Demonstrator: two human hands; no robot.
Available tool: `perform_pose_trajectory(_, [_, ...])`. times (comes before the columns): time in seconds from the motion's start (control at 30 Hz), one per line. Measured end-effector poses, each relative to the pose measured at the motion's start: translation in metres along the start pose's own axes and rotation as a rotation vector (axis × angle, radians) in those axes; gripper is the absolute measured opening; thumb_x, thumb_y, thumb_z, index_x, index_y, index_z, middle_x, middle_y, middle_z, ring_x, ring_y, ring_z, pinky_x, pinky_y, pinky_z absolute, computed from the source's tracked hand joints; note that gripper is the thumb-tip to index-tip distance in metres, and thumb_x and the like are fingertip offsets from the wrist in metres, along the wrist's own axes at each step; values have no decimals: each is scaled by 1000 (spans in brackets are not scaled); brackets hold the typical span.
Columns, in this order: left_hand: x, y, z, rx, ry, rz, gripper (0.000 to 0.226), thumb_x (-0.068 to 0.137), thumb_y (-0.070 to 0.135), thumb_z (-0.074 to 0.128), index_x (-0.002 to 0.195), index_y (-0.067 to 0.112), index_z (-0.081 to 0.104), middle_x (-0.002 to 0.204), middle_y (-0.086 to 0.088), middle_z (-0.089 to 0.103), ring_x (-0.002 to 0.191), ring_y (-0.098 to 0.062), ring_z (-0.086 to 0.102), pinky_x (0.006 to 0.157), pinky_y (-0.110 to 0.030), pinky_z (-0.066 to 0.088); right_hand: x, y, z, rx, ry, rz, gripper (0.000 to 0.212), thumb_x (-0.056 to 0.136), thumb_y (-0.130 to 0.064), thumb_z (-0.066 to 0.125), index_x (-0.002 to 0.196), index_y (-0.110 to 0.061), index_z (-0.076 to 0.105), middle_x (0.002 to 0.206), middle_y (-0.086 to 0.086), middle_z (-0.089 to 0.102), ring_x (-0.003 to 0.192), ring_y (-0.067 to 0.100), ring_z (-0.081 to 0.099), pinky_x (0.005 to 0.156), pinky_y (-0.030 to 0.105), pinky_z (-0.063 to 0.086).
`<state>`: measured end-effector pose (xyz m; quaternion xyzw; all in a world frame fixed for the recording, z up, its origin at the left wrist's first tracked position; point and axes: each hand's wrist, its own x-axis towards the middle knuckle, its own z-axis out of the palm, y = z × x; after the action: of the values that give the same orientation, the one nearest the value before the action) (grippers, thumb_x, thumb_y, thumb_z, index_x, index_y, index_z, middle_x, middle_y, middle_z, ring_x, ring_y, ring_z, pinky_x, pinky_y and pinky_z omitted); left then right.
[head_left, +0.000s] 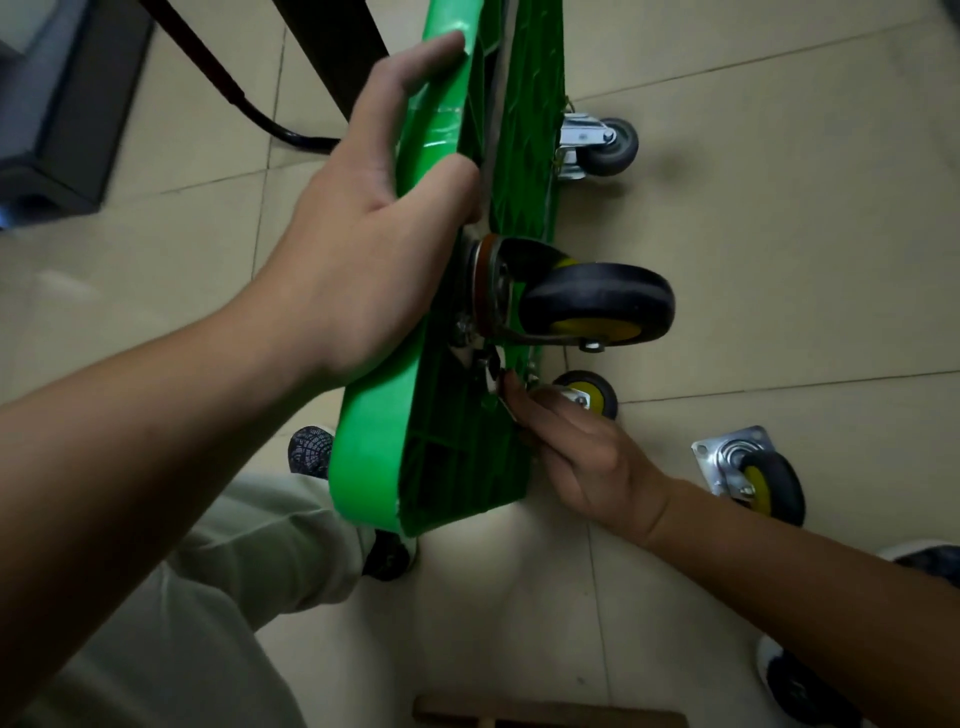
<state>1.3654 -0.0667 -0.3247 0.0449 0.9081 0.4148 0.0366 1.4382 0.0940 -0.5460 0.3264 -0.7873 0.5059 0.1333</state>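
Note:
A green plastic cart platform stands on its edge over the tiled floor. My left hand grips its upper rim, thumb wrapped over the edge. A black and yellow caster is mounted on its underside and points right. Just below that caster my right hand pinches a small metal part against the platform. What the part is I cannot make out. A grey caster sits further up the platform.
A loose black and yellow caster with its metal plate lies on the floor at right. Another yellow caster shows behind my right hand. A dark cabinet stands at upper left, with a black cable beside it. My knee is at lower left.

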Motion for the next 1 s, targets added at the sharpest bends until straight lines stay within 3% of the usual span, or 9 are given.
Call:
perform_pose_trajectory(0.07, [0,1,1,2,2,-20,61,97,21,52,148,50,34,95,14,61,69,-4,62,59,-31,55,-3,-15,-7,69,-48,101,53,99,1,49,151,1,34,105,26,63,91,39,65,93,34,53])
perform_pose_trajectory(0.2, [-1,5,2,40,8,-42,59,96,29,52,145,57,34,93,19,60,67,-6,64,71,-44,59,-5,-56,-20,245,-124,407,62,102,-5,51,158,-24,30,115,24,63,101,36,64,90,46,54])
perform_pose_trajectory(0.3, [-5,10,1,42,-10,-51,58,96,33,48,145,59,30,102,22,56,81,-19,67,81,-51,58,6,-98,-28,467,-125,690,65,104,-6,50,156,-39,30,94,21,67,78,34,67,75,53,58])
perform_pose_trajectory(0.4, [-7,12,1,65,-5,-61,57,96,35,45,146,58,29,110,6,61,86,-23,65,87,-48,55,26,-136,-33,684,-45,884,59,104,0,49,157,-21,35,79,21,63,63,29,67,60,42,58])
perform_pose_trajectory(0.53, [-11,16,0,40,-4,-61,61,88,42,43,145,57,29,118,0,63,96,-29,65,93,-49,53,65,-162,-52,912,-4,1109,41,102,1,52,142,-4,48,66,12,66,58,29,69,55,36,59])
perform_pose_trajectory(0.63, [-12,17,-4,31,-29,-67,61,89,41,45,146,57,27,119,-2,62,98,-29,64,94,-49,52,77,-169,-62,936,-36,1103,36,102,2,52,137,3,50,66,12,64,57,28,69,53,33,58])
perform_pose_trajectory(0.8, [-9,15,-8,42,-77,-46,60,99,34,47,150,54,23,109,2,64,88,-23,65,87,-48,55,32,-160,-51,725,41,1027,61,102,1,52,153,-29,37,79,8,67,67,30,72,65,35,60])
perform_pose_trajectory(0.9, [-6,12,-8,56,-71,-29,61,97,35,47,149,56,23,111,-1,65,87,-24,66,86,-49,55,-3,-126,-57,308,-86,747,70,102,-3,53,156,-40,28,93,-9,66,82,19,72,81,29,58])
perform_pose_trajectory(1.0, [-4,10,-6,59,-77,-12,61,97,36,47,149,56,23,106,1,66,83,-25,67,81,-52,56,-8,-88,-60,-20,-188,373,67,100,1,55,159,-20,29,111,-11,58,98,8,61,93,23,50])
